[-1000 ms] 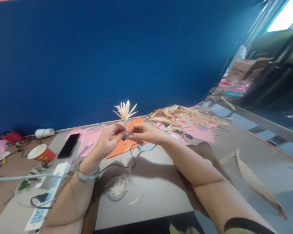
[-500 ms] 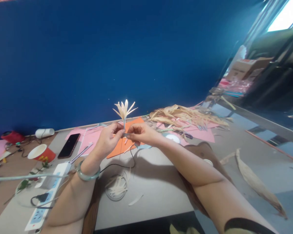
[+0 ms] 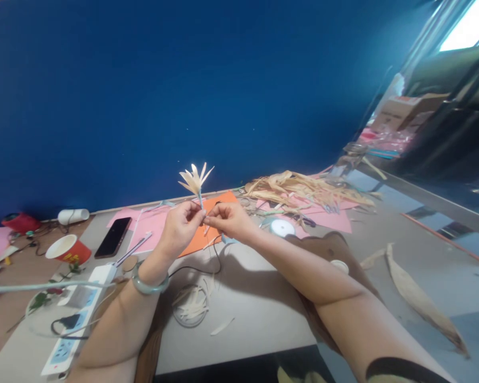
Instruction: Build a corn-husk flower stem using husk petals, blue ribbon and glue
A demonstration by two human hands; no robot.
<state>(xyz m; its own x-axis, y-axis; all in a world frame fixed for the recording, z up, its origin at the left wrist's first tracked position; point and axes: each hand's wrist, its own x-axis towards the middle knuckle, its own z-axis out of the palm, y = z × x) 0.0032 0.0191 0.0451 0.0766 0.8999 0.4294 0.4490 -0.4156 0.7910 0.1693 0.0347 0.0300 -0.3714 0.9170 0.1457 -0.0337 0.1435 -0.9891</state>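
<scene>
Where both hands (image 3: 203, 226) pinch its stem, husk flower (image 3: 195, 180) upright, petals skyward, tilted slightly left.

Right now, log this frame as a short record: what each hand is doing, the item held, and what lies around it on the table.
left hand: pinches the stem just under the pale straw flower
right hand: fingertips at the same stem, touching the left hand
flower: upright, petals fanned, raised above the table
below hands: orange paper sheet, pink paper sheet
left side: black phone, red paper cup, white power strip
right side: pile of dried husk strips, white tape roll
</scene>
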